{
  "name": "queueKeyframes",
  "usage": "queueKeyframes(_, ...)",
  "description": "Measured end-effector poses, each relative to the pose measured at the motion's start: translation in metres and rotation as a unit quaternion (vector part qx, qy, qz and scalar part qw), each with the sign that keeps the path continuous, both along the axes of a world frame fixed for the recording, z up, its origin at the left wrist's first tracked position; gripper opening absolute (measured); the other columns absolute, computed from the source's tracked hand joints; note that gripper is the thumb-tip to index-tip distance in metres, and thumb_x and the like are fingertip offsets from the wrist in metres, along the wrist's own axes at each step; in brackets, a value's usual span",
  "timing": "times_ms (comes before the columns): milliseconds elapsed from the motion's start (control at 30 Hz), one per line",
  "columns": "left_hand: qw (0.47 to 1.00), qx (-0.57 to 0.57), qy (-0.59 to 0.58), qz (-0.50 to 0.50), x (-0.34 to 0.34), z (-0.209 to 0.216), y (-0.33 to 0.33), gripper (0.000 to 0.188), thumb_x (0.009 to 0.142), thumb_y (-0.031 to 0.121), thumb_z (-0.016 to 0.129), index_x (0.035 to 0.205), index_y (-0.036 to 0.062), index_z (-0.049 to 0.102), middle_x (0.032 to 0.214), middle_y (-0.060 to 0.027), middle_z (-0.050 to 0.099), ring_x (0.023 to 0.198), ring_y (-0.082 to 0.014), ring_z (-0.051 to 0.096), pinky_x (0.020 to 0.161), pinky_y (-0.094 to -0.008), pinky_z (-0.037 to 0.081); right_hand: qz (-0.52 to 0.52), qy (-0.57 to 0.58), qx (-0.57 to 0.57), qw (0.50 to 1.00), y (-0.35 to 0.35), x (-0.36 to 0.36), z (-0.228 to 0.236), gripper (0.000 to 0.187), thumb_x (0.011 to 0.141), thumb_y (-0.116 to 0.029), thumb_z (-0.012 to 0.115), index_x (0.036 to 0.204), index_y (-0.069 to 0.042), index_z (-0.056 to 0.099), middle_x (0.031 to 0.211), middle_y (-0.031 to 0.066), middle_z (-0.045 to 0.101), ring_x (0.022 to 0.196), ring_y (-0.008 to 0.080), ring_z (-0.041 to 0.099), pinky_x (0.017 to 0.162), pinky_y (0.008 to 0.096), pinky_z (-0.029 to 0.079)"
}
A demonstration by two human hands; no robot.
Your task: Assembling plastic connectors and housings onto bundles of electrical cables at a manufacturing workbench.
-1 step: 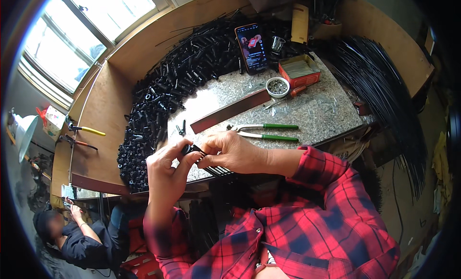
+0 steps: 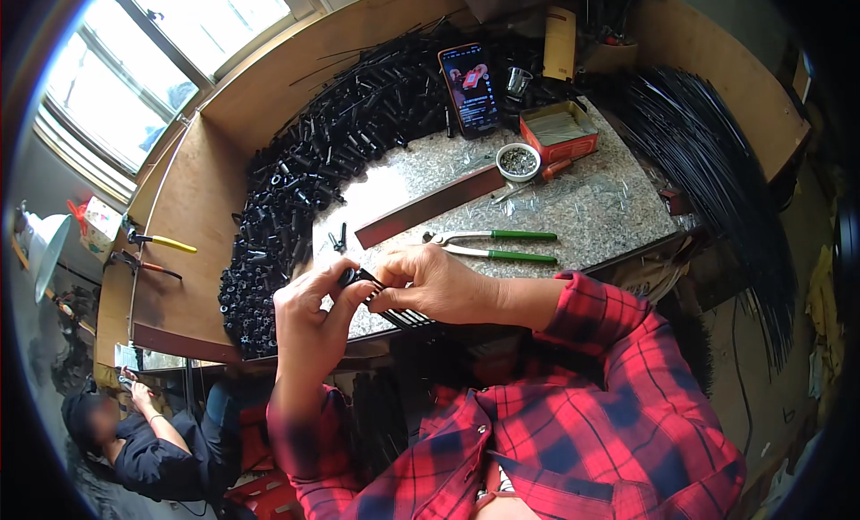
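Note:
At the near edge of the stone-topped table, my left hand (image 2: 315, 309) is closed, pinching a small black cylindrical piece (image 2: 348, 276) between thumb and fingers. Several thin black rods (image 2: 408, 318) stretch from it, passing below my right hand (image 2: 439, 283). The fingers of my right hand are closed on these rods close to the black piece. How rods and piece join is hidden by the fingers. Pliers with green handles (image 2: 524, 235) lie just beyond my right hand. A few small black pieces (image 2: 338, 239) sit beyond my left hand.
A large heap of black tubular parts (image 2: 296, 193) fills the left and back. A dark metal bar (image 2: 430, 206), a white bowl of small metal bits (image 2: 518, 163), a red box (image 2: 573, 148) and a phone (image 2: 468, 90) are farther off. Long black rods (image 2: 717, 162) lie right. A co-worker (image 2: 148, 453) sits lower left.

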State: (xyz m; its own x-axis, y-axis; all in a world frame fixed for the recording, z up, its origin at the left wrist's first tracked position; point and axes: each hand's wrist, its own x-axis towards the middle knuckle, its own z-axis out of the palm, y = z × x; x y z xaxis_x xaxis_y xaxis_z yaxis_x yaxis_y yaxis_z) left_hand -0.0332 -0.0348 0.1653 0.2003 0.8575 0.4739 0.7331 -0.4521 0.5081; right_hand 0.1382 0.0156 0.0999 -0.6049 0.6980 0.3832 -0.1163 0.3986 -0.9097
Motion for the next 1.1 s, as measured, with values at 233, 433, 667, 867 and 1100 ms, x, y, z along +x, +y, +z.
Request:
queueKeyframes(233,0.999,0.015,0.052,-0.004,0.002,-0.005,0.006,0.020,0.080,0.010,0.068,0.095,-0.0023,0.063,0.063,-0.0118,0.056,0.055,-0.0186,0.055,0.054,-0.0292,0.042,0.001,0.045,-0.118,0.992,0.009,-0.006,-0.019,0.023,0.077,-0.020,0.074,0.072,-0.002,0.061,0.063,0.0029,0.058,0.061,0.0067,0.049,0.055,0.0262,0.040)
queueKeyframes(433,0.995,-0.047,-0.045,-0.073,-0.006,-0.006,0.003,0.019,0.081,0.005,0.065,0.099,-0.0011,0.061,0.074,-0.0116,0.062,0.068,-0.0200,0.061,0.063,-0.0285,0.046,0.014,0.008,-0.083,0.996,0.008,-0.006,-0.014,0.029,0.075,-0.023,0.076,0.068,-0.002,0.057,0.062,0.0036,0.055,0.060,0.0091,0.049,0.055,0.0283,0.040)
queueKeyframes(667,0.993,-0.056,-0.101,0.011,0.023,-0.034,-0.001,0.028,0.085,0.009,0.064,0.108,-0.0010,0.051,0.079,-0.0143,0.062,0.073,-0.0233,0.062,0.066,-0.0308,0.047,-0.063,0.016,-0.041,0.997,0.010,-0.010,-0.025,0.032,0.075,-0.024,0.074,0.068,0.000,0.054,0.067,0.0115,0.054,0.063,0.0208,0.053,0.058,0.0341,0.041)
queueKeyframes(867,0.990,0.075,-0.052,0.105,0.024,-0.066,0.010,0.022,0.087,0.013,0.063,0.098,0.0006,0.049,0.070,-0.0153,0.057,0.059,-0.0303,0.058,0.053,-0.0371,0.044,-0.120,0.001,0.089,0.989,0.005,-0.018,-0.031,0.024,0.072,-0.011,0.071,0.073,0.000,0.049,0.073,0.0129,0.050,0.071,0.0280,0.052,0.064,0.0357,0.042)
queueKeyframes(1100,0.977,0.026,-0.194,0.081,0.016,-0.074,0.007,0.018,0.091,0.006,0.055,0.101,0.0002,0.041,0.068,-0.0104,0.058,0.055,-0.0161,0.063,0.049,-0.0257,0.046,-0.082,-0.088,0.080,0.990,-0.005,0.007,-0.039,0.027,0.078,-0.013,0.071,0.081,-0.001,0.048,0.096,0.0136,0.053,0.089,0.0264,0.056,0.073,0.0333,0.051)
